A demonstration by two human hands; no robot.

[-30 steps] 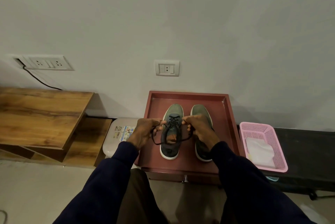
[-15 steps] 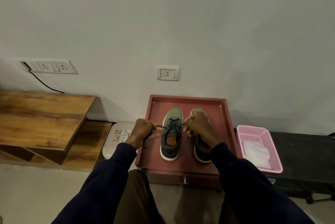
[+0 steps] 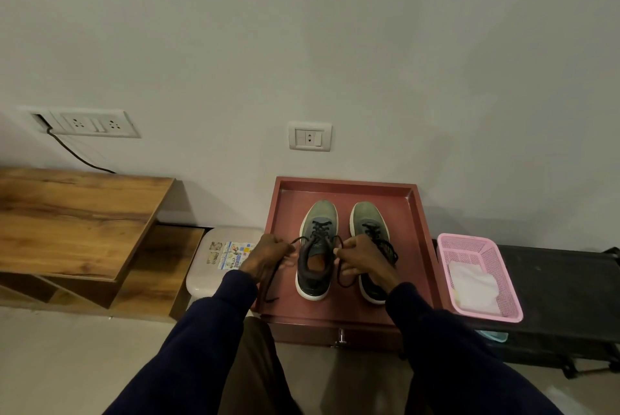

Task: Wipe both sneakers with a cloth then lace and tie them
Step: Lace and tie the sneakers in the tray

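Observation:
Two grey-green sneakers with white soles stand side by side, toes to the wall, on a red-brown tray [image 3: 421, 247]. The left sneaker [image 3: 317, 247] has black laces threaded through its eyelets. My left hand [image 3: 270, 257] pinches one black lace end [image 3: 273, 280] to the left of that shoe, and the loose tail trails down onto the tray. My right hand [image 3: 360, 255] pinches the other lace end just right of the shoe's opening. The right sneaker [image 3: 369, 223] is partly hidden behind my right hand. A white cloth [image 3: 474, 287] lies in a pink basket.
The pink basket [image 3: 503, 267] sits on a black bench [image 3: 563, 287] right of the tray. A white stool [image 3: 214, 263] with stickers stands left of the tray, beside a wooden shelf unit [image 3: 73, 220]. Wall sockets [image 3: 310, 136] are above.
Both hands have pulled apart sideways, drawing the lace ends out from the left sneaker. The left hand's lace tail now trails down onto the tray.

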